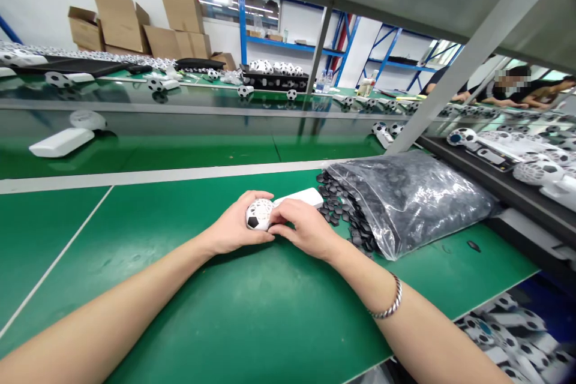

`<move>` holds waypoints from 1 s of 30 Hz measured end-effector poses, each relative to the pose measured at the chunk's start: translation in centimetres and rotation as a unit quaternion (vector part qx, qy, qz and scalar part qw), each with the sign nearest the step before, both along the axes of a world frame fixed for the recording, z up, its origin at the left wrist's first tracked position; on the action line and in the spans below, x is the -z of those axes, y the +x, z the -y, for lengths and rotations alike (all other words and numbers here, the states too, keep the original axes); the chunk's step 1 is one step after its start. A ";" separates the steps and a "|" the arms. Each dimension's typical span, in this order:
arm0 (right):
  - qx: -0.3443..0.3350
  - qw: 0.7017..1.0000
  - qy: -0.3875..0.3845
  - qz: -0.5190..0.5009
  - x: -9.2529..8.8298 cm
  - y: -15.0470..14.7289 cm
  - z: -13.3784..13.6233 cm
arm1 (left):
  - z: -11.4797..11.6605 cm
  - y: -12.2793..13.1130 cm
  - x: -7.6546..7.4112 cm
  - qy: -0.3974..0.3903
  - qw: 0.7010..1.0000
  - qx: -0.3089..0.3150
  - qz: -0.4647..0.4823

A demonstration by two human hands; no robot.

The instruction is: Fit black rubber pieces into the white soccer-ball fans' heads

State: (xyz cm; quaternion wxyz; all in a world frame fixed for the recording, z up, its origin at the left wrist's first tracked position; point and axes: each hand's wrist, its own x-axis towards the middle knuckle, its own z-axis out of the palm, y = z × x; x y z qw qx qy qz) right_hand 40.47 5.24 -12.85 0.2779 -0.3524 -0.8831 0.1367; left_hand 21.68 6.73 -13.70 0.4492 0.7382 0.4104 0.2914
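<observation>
A small hand-held fan (260,213) with a football-patterned round head and a white handle lies low over the green bench (180,288). My left hand (234,229) is wrapped round the fan's head from the left. My right hand (303,228) grips the fan from the right, where head meets handle, fingers pinched on it. The white handle (302,197) sticks out to the right behind my right hand. A silver bracelet (390,305) sits on my right wrist.
A clear plastic bag (409,198) of small dark parts lies right of my hands, with several parts spilled (335,204) beside it. A conveyor belt (180,150) carries a white fan (67,138). Trays of football fans (526,159) stand right; other people sit at far right.
</observation>
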 end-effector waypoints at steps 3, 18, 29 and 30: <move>-0.008 0.998 0.043 0.052 -0.1 0.0 0.0 | -0.1 0.2 -0.1 0.020 0.999 -0.014 -0.026; 0.021 0.998 0.034 -0.047 -0.1 0.9 -0.2 | -0.1 -0.5 -0.5 0.002 1.000 0.013 -0.014; 0.046 0.996 -0.019 -0.069 -0.7 1.2 -0.3 | -0.3 -0.6 -0.4 0.004 1.000 0.015 -0.016; 0.057 0.994 -0.026 -0.084 -0.7 1.2 -0.2 | -0.3 -0.6 -0.4 0.005 1.000 0.014 -0.018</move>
